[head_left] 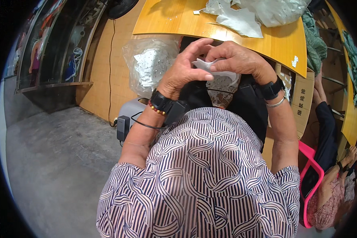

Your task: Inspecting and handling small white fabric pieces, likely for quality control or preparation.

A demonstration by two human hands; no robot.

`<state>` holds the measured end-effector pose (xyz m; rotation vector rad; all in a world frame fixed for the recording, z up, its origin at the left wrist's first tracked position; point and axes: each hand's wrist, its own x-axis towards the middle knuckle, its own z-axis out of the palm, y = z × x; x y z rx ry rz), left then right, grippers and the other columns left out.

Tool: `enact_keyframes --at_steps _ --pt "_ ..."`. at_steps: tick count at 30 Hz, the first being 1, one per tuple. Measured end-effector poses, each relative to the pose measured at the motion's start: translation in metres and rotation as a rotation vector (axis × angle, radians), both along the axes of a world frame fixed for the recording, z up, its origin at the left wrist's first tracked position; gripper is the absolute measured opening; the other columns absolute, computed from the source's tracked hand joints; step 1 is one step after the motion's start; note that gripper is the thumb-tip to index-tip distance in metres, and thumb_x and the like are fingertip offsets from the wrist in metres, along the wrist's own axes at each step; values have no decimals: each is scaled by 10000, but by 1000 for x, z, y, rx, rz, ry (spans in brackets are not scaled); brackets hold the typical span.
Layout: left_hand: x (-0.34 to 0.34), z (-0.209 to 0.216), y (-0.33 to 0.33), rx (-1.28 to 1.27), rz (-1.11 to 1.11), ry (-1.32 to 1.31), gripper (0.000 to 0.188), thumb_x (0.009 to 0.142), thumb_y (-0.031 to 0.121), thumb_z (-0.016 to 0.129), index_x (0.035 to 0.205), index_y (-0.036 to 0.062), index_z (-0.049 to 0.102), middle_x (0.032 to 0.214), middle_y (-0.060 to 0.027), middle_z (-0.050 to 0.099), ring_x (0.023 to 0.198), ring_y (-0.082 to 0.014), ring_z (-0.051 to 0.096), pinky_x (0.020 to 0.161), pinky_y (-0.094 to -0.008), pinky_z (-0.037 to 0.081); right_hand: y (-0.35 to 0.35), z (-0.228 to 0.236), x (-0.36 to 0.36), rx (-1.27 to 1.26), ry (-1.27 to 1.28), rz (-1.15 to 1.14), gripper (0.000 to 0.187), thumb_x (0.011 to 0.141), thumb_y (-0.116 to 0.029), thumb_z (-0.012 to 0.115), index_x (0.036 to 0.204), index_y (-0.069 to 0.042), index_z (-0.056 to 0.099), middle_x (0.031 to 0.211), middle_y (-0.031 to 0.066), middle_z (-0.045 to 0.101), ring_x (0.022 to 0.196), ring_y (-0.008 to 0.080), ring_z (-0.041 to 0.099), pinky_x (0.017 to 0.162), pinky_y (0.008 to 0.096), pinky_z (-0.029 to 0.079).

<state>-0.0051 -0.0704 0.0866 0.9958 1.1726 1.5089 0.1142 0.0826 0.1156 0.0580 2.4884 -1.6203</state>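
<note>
Nearest, wears a striped, swirl-patterned shirt (202, 178), with both forearms to its sides and angled in toward each other. Pinches a thin white piece (203, 64) in the right grip (237, 56), with thumb and fingers together on it. Arches the left grip (180, 69) around the other end, with thumb and forefinger well apart; impossible to tell of any touch by the hidden fingers. Holds the piece raised above the lap, just short of the worktop, probably for a close view and free wrists. Below, between dark trouser legs, pale speckled material (223, 86), perhaps kept there for easy reach. Beyond the left wrist, a clear bag (150, 65) of white speckled pieces, likely set close for the same reason. Off to the right, a cardboard box (304, 93) and a pink chair frame (314, 160). Ahead, the yellow worktop (166, 20), bearing loose white sheets (240, 22) and a bulky clear sack (279, 12), presumably pushed back for room. Farther out, a co-worker's dark sleeve (326, 127) at right and a display cabinet (55, 85) at left.
</note>
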Motion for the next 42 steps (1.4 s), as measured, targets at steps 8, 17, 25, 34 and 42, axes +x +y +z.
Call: enact_keyframes --at_steps 8,17,25,34,42 --pt "34 -21 12 -169 15 -315 436 669 -16 649 1079 -12 500 960 -83 591 867 -173 586 770 -292 482 -2 -16 8 -392 152 -319 185 787 -96 581 954 -17 578 731 -27 546 705 34 493 634 173 408" --pt "27 -21 16 -236 58 -758 292 756 6 597 1040 -15 528 936 -106 606 822 -204 615 745 -336 513 -11 -53 60 -609 92 -648 329 770 -236 635 1026 -40 571 783 -16 576 629 34 514 533 152 404" --pt "24 -34 17 -201 106 -740 254 773 31 591 1015 3 524 923 -100 603 815 -210 611 732 -329 514 -19 -54 55 -579 92 -575 184 777 -215 634 847 -45 625 687 -35 550 597 39 488 533 170 401" --pt "33 -38 13 -281 124 -841 230 792 67 596 1009 22 536 896 -73 604 785 -164 613 679 -290 524 -18 -59 49 -399 139 -542 133 798 -142 595 829 -14 611 655 -35 541 570 40 478 526 182 417" --pt "37 -41 7 -330 76 -672 246 720 23 653 950 8 564 823 -52 610 703 -137 599 631 -263 494 -24 -63 43 -224 149 -589 116 759 -113 600 777 2 596 554 16 531 514 116 501 494 243 408"
